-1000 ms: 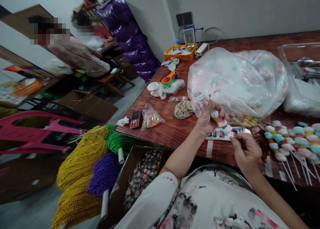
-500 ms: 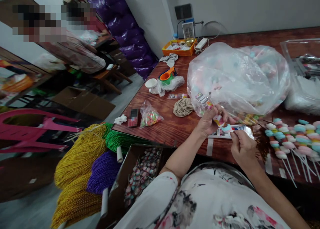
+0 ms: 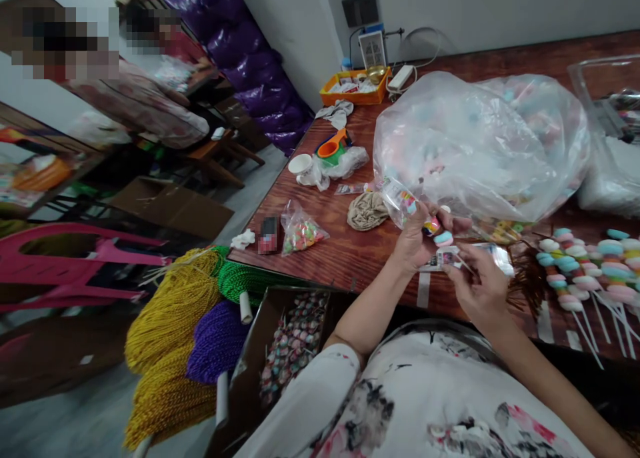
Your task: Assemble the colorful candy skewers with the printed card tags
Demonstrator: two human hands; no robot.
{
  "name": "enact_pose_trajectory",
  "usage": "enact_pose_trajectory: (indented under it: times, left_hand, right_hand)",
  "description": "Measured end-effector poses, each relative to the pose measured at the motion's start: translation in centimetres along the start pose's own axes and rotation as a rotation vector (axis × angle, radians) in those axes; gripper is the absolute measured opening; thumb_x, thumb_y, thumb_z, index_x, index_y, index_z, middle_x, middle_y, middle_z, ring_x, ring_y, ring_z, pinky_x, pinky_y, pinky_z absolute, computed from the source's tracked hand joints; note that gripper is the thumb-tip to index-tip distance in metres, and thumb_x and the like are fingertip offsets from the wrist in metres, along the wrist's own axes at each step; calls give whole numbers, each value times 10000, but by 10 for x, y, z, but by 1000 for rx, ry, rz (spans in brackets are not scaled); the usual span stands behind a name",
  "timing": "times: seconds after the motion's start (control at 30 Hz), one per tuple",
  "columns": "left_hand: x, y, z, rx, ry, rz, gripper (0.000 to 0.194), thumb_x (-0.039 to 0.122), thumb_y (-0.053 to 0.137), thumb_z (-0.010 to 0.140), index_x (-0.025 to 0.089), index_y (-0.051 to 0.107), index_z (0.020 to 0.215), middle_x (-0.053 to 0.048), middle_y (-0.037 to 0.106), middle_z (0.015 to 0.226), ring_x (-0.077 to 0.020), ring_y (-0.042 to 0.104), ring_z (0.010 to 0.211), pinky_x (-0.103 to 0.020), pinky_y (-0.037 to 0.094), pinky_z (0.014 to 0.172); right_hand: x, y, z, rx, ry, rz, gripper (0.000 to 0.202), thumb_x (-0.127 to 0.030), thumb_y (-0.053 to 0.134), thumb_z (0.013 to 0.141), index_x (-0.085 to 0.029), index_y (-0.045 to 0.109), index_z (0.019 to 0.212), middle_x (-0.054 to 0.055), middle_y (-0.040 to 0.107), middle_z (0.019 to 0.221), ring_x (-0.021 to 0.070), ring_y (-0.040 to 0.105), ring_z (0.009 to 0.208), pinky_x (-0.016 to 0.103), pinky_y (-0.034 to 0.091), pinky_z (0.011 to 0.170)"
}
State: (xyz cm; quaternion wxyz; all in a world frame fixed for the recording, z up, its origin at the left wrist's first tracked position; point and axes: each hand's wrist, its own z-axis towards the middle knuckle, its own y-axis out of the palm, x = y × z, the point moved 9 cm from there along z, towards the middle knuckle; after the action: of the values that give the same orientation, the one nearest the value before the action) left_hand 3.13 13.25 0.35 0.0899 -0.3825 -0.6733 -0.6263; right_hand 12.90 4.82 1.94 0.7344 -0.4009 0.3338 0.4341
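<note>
My left hand (image 3: 420, 237) is closed around a marshmallow skewer (image 3: 443, 239), whose pastel pieces show between and below the fingers. A clear printed plastic wrapper (image 3: 399, 197) sticks out past the thumb on the far side; whether it covers the whole skewer I cannot tell. My right hand (image 3: 480, 288) is at the lower end, with thumb and fingers closed around the thin white stick (image 3: 466, 265). Below the hands, flat printed packets (image 3: 500, 257) lie on the table edge. To the right rest several marshmallow skewers (image 3: 565, 271) with white sticks.
A big clear bag of marshmallows (image 3: 450, 131) fills the table (image 3: 280, 208) behind my hands. Nearby are a beige cloth (image 3: 367, 211), a small candy bag (image 3: 303, 230) and an orange tape dispenser (image 3: 330, 149). A box of skewers (image 3: 295, 345) stands below; two people sit far left.
My right hand has turned and its fingers have loosened from a tight fist, showing the stick. The skewer in my left hand has tilted slightly. The camera view has shifted a little.
</note>
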Motion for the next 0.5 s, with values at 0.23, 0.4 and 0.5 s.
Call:
enact_pose_trajectory:
  times: [0.23, 0.4, 0.5]
  left_hand:
    - [1, 17, -2, -125, 32, 21, 442, 509, 831, 611, 198, 624, 847, -14, 666, 783, -221, 688, 863, -370, 547, 778]
    - [19, 3, 5, -1, 126, -104, 425, 456, 760, 723, 246, 632, 1069, -23, 713, 951, -225, 685, 967, -407, 531, 856]
    - [19, -7, 11, 96, 125, -133, 257, 352, 705, 791, 242, 645, 1017, 20, 691, 798, -179, 695, 821, -395, 534, 857]
  right_hand:
    - [-23, -32, 1, 169, -436, -454, 183, -133, 624, 836, -212, 616, 1001, 59, 685, 841, 170, 649, 775, 295, 541, 719]
    - [-25, -33, -1, 211, -487, -524, 173, -115, 608, 837, -205, 607, 984, 66, 678, 828, 173, 652, 757, 294, 541, 704]
    - [-18, -28, -4, 184, -460, -515, 148, -143, 592, 850, -208, 608, 982, 74, 686, 840, 185, 660, 759, 318, 545, 720]
